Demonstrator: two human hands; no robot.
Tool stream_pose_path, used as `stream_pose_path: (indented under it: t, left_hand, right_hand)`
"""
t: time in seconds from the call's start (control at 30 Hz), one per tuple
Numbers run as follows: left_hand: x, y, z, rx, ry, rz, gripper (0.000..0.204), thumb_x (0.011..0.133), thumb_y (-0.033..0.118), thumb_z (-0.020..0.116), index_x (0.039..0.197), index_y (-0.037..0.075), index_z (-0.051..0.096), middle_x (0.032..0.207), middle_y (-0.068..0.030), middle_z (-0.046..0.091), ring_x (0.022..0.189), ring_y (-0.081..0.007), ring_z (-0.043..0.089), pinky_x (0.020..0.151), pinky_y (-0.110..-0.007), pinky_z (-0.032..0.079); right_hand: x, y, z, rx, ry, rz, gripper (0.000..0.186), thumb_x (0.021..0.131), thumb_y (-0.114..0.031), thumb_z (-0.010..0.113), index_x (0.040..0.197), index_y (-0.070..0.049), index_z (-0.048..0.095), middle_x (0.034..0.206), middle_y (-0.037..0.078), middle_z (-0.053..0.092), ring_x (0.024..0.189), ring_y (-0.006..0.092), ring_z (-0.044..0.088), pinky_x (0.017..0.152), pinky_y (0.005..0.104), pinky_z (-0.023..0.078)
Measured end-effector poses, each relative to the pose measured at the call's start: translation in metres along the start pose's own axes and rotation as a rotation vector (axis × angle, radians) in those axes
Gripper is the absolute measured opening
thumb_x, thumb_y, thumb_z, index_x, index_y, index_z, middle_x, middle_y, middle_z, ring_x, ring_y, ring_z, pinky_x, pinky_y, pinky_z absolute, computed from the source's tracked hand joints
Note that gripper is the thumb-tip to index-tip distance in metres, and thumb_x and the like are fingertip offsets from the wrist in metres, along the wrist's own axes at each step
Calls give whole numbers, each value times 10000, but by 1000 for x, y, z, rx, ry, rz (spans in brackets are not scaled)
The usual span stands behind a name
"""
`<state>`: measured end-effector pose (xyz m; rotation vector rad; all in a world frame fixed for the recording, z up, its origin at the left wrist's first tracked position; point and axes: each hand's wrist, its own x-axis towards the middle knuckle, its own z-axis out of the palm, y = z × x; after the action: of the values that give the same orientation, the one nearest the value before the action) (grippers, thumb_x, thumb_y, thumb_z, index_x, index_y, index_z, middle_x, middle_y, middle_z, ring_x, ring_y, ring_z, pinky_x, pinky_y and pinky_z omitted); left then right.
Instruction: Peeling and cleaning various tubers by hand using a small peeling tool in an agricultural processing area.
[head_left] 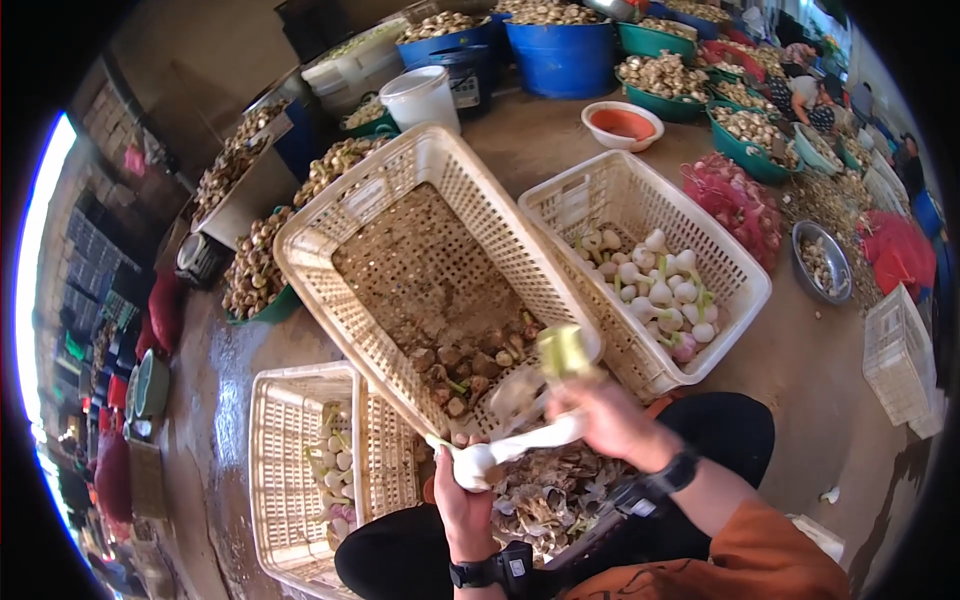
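My left hand (pixel 466 518) is closed around a white garlic bulb (pixel 474 467), with a short greenish end poking out past the thumb. A long pale stalk or strip of skin (pixel 540 437) runs from the bulb up to my right hand (pixel 612 420), which is closed on it and smeared by motion. Above the right hand's fingers shows a blurred yellow-green piece (pixel 564 352); whether it belongs to the same stalk I cannot tell. Both hands are over a heap of dry garlic skins (pixel 550 490) between my knees. A large tilted plastic crate (pixel 440 165) holds brownish, untrimmed garlic at its near end.
To the right, a white crate (pixel 735 290) contains cleaned garlic bulbs. Another crate (pixel 300 385), at the lower left, has some as well. Behind are blue tubs (pixel 560 60), a white bucket (pixel 420 95), a pink-white basin (pixel 622 125) and red net sacks (pixel 733 208). People sit at the far right.
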<state>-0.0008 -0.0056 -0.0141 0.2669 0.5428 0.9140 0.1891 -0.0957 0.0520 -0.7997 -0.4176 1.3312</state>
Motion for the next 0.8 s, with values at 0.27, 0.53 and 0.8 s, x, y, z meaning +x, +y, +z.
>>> stream_pose_path:
  t: [0.27,0.53,0.8]
  left_hand:
    - [16,3,-4,-53,196,-138,274,959,253,367,1124,51,452,949,-101,576,941,-264,567,851,-417,467]
    - [10,5,12,157,203,4,291,951,259,368,1079,17,465,913,-116,595,839,-256,604,735,-395,513]
    - [16,-12,37,276,234,96,271,954,210,353,1173,52,352,861,-129,589,783,-281,621,647,-393,529]
  right_hand:
    - [-6,47,-26,-1634,-298,-238,350,781,-189,615,1083,-61,492,971,163,570,907,332,564,770,413,451]
    - [6,56,0,-1409,-349,-496,327,779,-79,607,1094,-81,517,860,124,595,771,300,601,700,382,503]
    - [11,46,-4,-1438,-197,-419,319,707,23,579,1001,0,459,882,122,533,827,302,572,670,377,482]
